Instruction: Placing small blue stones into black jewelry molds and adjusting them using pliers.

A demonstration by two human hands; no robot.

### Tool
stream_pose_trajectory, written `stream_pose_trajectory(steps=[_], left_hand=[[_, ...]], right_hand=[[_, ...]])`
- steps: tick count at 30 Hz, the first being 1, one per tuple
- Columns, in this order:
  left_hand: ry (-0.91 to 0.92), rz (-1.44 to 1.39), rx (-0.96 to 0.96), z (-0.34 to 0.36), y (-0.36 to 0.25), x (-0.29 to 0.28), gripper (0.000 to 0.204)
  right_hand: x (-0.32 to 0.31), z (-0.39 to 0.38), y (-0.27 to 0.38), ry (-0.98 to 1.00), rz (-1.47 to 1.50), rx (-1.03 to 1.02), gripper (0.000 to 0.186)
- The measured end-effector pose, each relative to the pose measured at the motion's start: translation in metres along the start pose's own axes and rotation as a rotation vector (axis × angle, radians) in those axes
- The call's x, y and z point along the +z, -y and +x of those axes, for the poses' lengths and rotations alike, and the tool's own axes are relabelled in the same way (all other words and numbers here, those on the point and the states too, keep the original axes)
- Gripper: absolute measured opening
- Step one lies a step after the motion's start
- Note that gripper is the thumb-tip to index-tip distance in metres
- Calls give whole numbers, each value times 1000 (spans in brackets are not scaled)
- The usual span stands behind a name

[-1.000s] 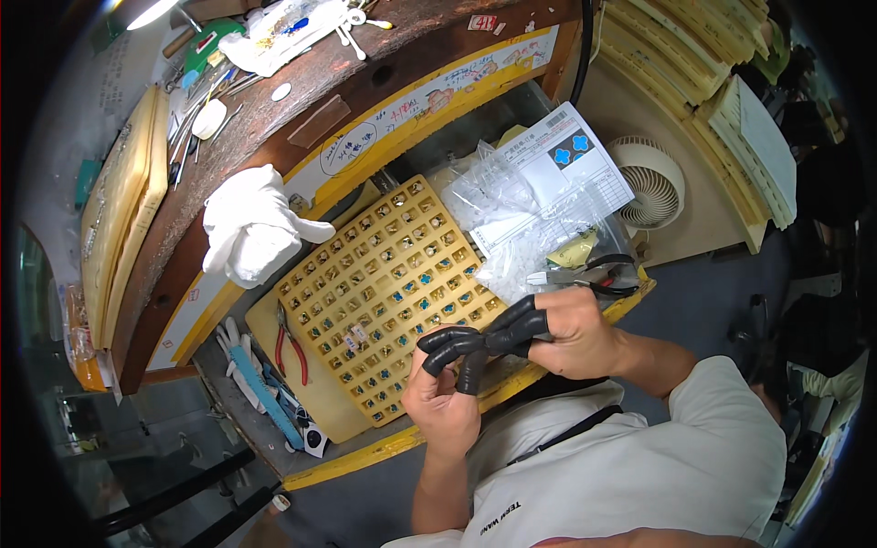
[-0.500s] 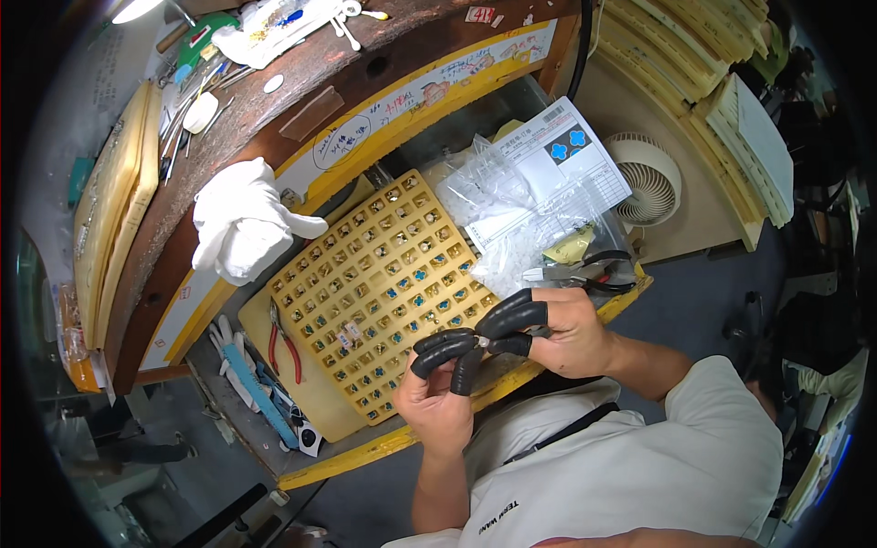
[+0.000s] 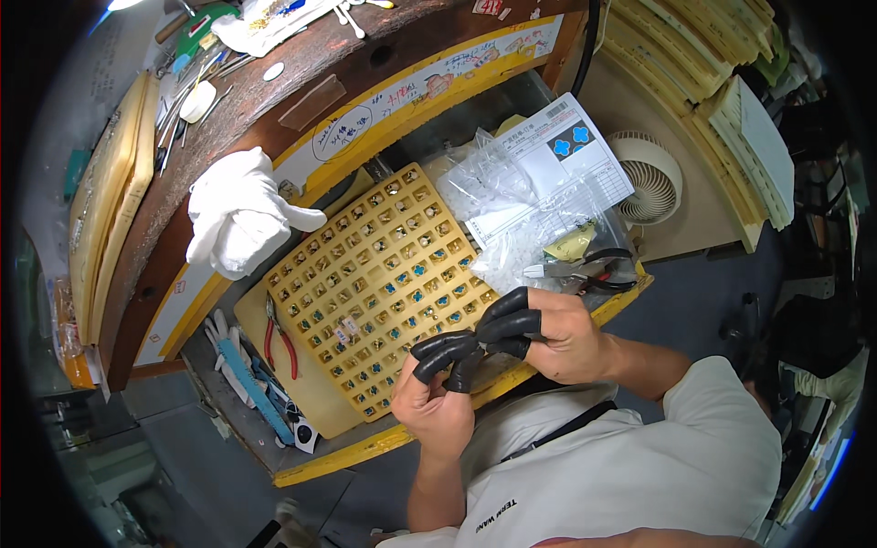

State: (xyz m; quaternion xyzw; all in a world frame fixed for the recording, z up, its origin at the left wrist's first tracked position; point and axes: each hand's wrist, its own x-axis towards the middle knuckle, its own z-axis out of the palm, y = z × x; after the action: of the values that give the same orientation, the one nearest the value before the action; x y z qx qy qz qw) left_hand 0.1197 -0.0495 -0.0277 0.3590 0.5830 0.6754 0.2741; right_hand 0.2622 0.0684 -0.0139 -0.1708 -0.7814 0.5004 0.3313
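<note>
The left hand [image 3: 435,395] and right hand [image 3: 559,340] meet tip to tip, black covers on the thumbs and some fingers, each pinched nearly closed on a small piece [image 3: 481,347] between them; it is too tiny to make out. Just ahead of the left hand and stretching left lies a yellow tray [image 3: 374,273], its rows of square holes holding little gold-coloured pieces, many in the nearer half showing blue. Left of that hand, a beige board [image 3: 322,402] under the tray bears pliers [image 3: 288,349] with red handles. All this sits in a drawer [image 3: 365,448] with a yellow front edge. Ahead of the right hand, the drawer also holds clear plastic bags [image 3: 493,187], a printed sheet [image 3: 521,203] and dark-handled pliers [image 3: 553,271]. Farther ahead and left of both hands, a white glove [image 3: 239,215] hangs at the bench [image 3: 274,114] edge.
</note>
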Motion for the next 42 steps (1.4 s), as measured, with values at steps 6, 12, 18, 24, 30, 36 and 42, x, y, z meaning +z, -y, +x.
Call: stream_pose_trajectory(steps=[6, 12, 18, 24, 30, 36, 42], left_hand=[[-22, -14, 24, -2, -2, 2, 21], [-27, 46, 131, -1, 3, 2, 24], [1, 41, 118, -1, 5, 0, 25], [-30, -137, -25, -4, 2, 1, 27], [-25, -311, -61, -3, 7, -3, 22], [-78, -592, -199, -4, 18, -6, 25], [-84, -597, -167, 1, 7, -17, 24]], right_hand=[[6, -1, 2, 15, 424, 344, 24], [8, 1, 0, 7, 814, 574, 23], [11, -1, -1, -77, 838, 518, 22], [15, 3, -2, -83, 917, 560, 20], [25, 0, -6, -74, 1035, 567, 19], [16, -2, 6, -62, 1001, 583, 16], [-45, -19, 5, -218, -462, 73, 23]])
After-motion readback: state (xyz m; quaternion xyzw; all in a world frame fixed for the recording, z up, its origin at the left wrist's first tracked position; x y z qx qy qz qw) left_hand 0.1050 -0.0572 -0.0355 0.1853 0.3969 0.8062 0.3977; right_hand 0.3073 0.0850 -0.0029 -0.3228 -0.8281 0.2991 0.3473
